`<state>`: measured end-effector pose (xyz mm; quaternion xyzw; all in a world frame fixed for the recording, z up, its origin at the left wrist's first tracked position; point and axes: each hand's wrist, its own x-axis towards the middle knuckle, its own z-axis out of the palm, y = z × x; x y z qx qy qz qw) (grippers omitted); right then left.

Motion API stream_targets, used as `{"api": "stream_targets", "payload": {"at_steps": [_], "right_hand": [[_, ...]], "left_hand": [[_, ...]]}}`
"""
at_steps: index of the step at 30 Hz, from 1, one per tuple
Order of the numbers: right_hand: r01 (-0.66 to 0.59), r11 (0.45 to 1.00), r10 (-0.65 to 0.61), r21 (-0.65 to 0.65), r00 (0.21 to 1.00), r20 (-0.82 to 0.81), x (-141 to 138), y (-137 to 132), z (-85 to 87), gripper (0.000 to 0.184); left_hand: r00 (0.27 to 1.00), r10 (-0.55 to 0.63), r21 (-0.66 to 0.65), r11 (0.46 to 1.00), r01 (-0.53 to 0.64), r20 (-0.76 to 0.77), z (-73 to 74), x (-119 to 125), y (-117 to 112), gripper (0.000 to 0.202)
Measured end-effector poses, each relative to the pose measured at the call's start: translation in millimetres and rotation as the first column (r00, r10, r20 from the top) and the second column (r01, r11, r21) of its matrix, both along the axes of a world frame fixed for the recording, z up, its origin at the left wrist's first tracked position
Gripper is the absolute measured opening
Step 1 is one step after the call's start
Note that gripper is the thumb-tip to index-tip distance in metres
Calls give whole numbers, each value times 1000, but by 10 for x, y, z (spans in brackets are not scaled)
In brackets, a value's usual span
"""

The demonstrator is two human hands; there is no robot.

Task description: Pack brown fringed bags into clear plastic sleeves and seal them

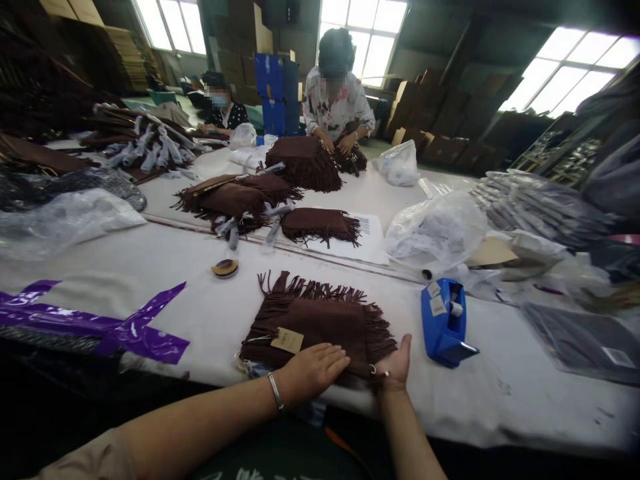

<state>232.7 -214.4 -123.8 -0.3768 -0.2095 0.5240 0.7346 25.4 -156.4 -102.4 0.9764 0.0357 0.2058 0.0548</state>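
Note:
A dark brown fringed handbag (325,327) lies flat at the table's near edge, its fringe spread along the far and right sides. A tan hang tag (287,340) on a string rests on its left part. My left hand (314,370) lies on the bag's near side, fingers stretched out flat. At the bag's right end is my right hand (397,363), palm turned up and thumb sticking out; its other fingers are hidden under the fringe. A small metal ring (373,369) shows beside that hand.
A blue tape dispenser (444,323) stands to the right, near a flat grey packaged item (580,340). Purple tape (100,323) lies left, a small round brush-like object (225,269) ahead. Beyond are fringed bags (320,225), plastic bags (435,227) and two co-workers.

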Motion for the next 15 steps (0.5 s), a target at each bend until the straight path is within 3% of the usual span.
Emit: {"api": "stream_targets", "payload": {"at_steps": [4, 6, 8, 10, 13, 14, 15], "right_hand": [[91, 994, -96, 57, 990, 104, 69, 40, 148, 83], [86, 995, -97, 44, 890, 446, -20, 85, 210, 73], [51, 999, -30, -2, 625, 780, -183, 149, 207, 63], [20, 998, 42, -52, 341, 939, -363, 216, 137, 60], [33, 994, 105, -103, -44, 994, -545, 288, 10, 62], [51, 992, 120, -114, -152, 981, -576, 299, -6, 62], [60, 991, 132, -122, -211, 969, -599, 300, 2, 61]], "left_hand": [[999, 6, 0, 1000, -6, -48, -53, 10, -11, 35], [999, 8, -22, 1000, -10, -51, -46, 7, -38, 33], [1000, 8, -79, 997, -10, -22, 18, -26, -81, 30], [1000, 10, -151, 989, -5, 29, 144, -110, -116, 26], [990, 70, -248, 968, -38, 120, 383, -343, -64, 21], [980, 128, -292, 953, -79, 155, 454, -444, -3, 21], [958, 219, -354, 925, -142, 188, 513, -554, 81, 21]]}}
